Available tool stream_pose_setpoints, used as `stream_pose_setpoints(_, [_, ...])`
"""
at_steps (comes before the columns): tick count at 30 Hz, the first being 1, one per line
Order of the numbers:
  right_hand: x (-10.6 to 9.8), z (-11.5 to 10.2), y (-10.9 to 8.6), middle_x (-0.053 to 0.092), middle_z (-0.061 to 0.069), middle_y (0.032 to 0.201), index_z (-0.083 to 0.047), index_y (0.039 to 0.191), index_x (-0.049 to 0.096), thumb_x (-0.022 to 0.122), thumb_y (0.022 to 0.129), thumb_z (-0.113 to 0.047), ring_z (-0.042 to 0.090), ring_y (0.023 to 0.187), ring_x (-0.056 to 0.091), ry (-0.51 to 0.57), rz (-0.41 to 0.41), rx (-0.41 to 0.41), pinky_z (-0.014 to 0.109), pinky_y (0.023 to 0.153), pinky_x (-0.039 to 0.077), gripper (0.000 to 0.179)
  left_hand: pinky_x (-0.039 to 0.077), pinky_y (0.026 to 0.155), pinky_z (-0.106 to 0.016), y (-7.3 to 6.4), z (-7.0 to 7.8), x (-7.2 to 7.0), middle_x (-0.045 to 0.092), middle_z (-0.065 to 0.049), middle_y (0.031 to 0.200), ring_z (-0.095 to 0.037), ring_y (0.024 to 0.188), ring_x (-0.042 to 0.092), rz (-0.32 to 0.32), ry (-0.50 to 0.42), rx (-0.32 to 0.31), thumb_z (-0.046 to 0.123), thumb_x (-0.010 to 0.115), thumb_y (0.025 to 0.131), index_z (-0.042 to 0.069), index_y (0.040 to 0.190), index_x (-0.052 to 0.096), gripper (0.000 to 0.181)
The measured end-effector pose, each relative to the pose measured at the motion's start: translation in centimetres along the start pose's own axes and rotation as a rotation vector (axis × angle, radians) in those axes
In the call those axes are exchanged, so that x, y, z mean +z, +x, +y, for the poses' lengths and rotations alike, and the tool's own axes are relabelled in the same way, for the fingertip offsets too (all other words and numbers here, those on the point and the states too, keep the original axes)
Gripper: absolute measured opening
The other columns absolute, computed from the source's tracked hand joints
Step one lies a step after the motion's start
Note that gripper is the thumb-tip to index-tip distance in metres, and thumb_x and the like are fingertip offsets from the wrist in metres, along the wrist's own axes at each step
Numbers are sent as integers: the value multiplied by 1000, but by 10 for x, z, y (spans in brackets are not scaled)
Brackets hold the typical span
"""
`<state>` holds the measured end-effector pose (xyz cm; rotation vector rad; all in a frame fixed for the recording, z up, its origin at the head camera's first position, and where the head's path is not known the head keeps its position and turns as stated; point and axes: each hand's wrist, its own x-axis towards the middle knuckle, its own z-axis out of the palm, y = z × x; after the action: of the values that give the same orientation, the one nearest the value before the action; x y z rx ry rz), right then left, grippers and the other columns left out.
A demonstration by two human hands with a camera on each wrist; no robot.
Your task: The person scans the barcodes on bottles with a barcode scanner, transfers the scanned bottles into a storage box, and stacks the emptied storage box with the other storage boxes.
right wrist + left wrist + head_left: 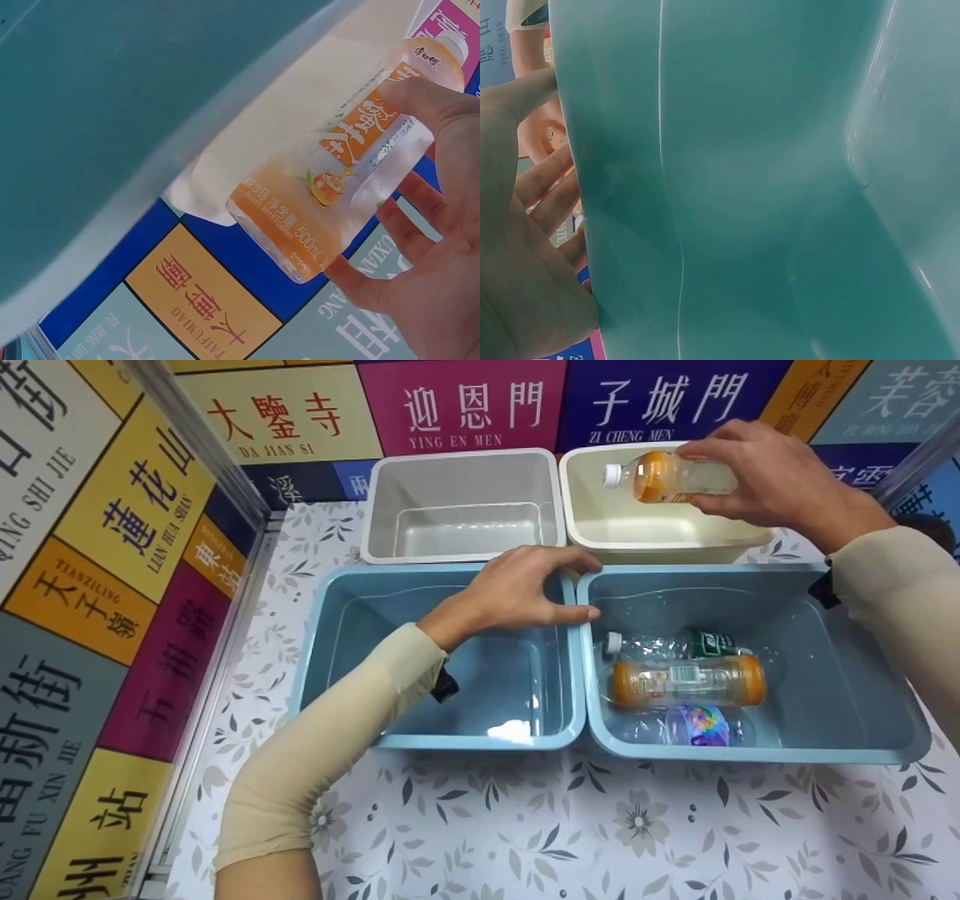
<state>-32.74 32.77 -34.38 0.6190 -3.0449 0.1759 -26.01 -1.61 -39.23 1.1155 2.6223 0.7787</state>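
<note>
My right hand (780, 472) grips a plastic drink bottle (654, 477) over the cream bin (660, 536), with thumb and fingers on opposite sides. The bottle lies sideways, its white cap pointing left; the right wrist view shows its orange label (360, 124). My left hand (517, 589) rests at the meeting rims of two blue bins, fingers and thumb spread and holding no loose thing. Inside the right blue bin (847, 754) lie a clear bottle with a green label (712, 643), an orange-ended bottle (686, 682) and a clear bottle with a colourful label (705, 725).
The left blue bin (450, 741) stands beside the right one, with a grey bin (461, 457) behind it. All four bins stand close together on a floral-patterned table (495, 825). Panels with coloured signs (461, 405) rise behind and on the left.
</note>
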Motion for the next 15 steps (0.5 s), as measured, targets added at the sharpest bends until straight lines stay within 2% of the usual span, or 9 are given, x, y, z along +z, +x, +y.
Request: stream_pose_setpoints(15, [8, -1, 18, 44, 26, 147, -21, 153, 42, 67, 94, -41, 50, 130, 39, 12, -50, -16, 71, 108, 33, 67, 42, 106, -30, 0, 0, -1, 60, 20, 137, 0, 123, 55, -8, -12, -10, 74, 63, 81, 40, 139, 54, 69])
